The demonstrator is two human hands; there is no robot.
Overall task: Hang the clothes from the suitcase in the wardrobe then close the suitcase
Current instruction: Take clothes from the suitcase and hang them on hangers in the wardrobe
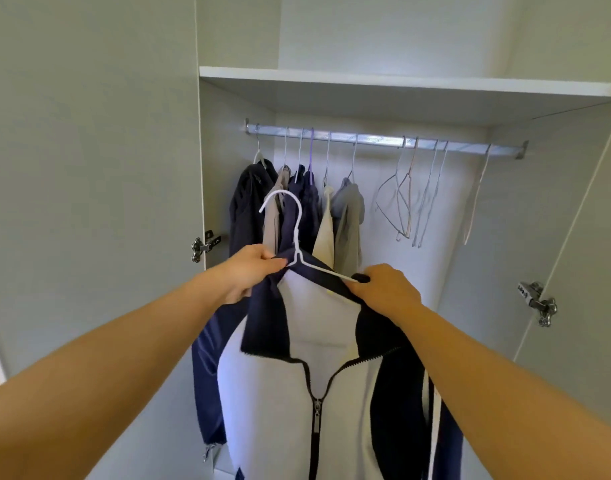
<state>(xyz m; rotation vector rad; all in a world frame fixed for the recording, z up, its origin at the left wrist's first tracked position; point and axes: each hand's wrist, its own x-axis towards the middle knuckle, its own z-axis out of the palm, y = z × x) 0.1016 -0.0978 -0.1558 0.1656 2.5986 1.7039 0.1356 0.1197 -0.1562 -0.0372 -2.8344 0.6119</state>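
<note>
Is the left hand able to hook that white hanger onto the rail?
Probably yes. The left hand grips the hanger by its neck, its hook is free, and a bare stretch of rail is open straight above.

A rail (383,139) under the shelf (401,83) carries six hung clothes (297,209) at left, empty hangers (415,195) at right.

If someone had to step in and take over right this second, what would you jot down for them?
Left hand: gripping the jacket collar and the white hanger at its neck.
Right hand: gripping the collar and the hanger's right arm.
Jacket is on the hanger, held below the rail, not hooked yet.
Done: several garments hang at the rail's left.
Left: hook this one on; empty hangers hang to the right. Suitcase is out of view.
</note>
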